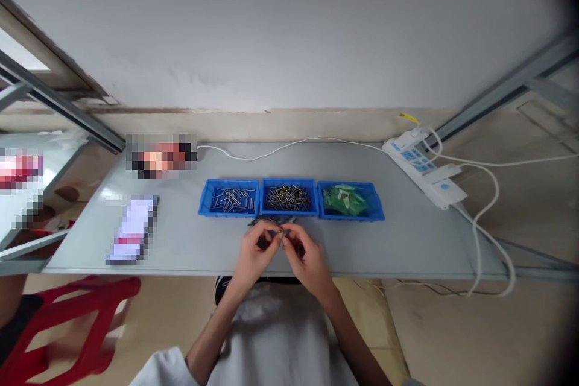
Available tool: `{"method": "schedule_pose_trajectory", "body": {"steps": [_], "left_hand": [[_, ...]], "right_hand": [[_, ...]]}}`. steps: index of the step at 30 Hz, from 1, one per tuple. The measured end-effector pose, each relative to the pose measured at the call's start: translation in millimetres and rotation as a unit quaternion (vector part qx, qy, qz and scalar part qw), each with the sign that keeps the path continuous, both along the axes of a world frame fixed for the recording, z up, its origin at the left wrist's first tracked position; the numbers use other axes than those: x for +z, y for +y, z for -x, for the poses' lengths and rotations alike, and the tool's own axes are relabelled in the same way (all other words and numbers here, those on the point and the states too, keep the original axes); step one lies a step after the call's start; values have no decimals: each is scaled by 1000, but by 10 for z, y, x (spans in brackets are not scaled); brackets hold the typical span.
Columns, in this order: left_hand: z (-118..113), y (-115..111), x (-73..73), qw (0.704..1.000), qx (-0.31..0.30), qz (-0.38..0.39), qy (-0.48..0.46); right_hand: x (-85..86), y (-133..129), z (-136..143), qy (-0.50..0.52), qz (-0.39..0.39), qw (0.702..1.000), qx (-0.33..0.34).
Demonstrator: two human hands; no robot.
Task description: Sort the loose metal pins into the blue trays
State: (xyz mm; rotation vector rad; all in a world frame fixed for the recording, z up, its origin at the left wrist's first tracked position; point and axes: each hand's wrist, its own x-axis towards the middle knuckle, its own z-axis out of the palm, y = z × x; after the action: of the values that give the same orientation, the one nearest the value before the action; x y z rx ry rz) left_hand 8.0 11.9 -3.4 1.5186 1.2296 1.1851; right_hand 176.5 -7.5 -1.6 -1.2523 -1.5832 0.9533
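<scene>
My left hand (257,253) and my right hand (307,258) meet fingertip to fingertip near the table's front edge. Both are closed in a pinch around something small and greyish between them, too small to name. Just beyond my fingers lie some dark pieces (266,219), partly hidden. Behind them stand three blue trays in a row. The left tray (229,213) holds thin silvery pins, the middle tray (288,212) holds brassy and dark pins, and the right tray (353,217) holds green plastic bags.
A phone-like object (133,229), pixelated, lies on the grey table (181,253) at left, with another blurred item (163,158) behind it. A white power strip (423,172) with loose cables is at right. A red stool (90,307) stands below left.
</scene>
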Motion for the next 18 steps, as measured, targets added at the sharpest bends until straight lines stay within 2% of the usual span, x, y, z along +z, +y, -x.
{"method": "schedule_pose_trajectory", "body": {"steps": [6,18], "left_hand": [[10,23,16,1000,0,-6,-20],[4,38,68,1000,2,-14,-26]], "right_hand": [[29,68,31,31,31,999,11],[-22,78,14,29,14,999,0]]}}
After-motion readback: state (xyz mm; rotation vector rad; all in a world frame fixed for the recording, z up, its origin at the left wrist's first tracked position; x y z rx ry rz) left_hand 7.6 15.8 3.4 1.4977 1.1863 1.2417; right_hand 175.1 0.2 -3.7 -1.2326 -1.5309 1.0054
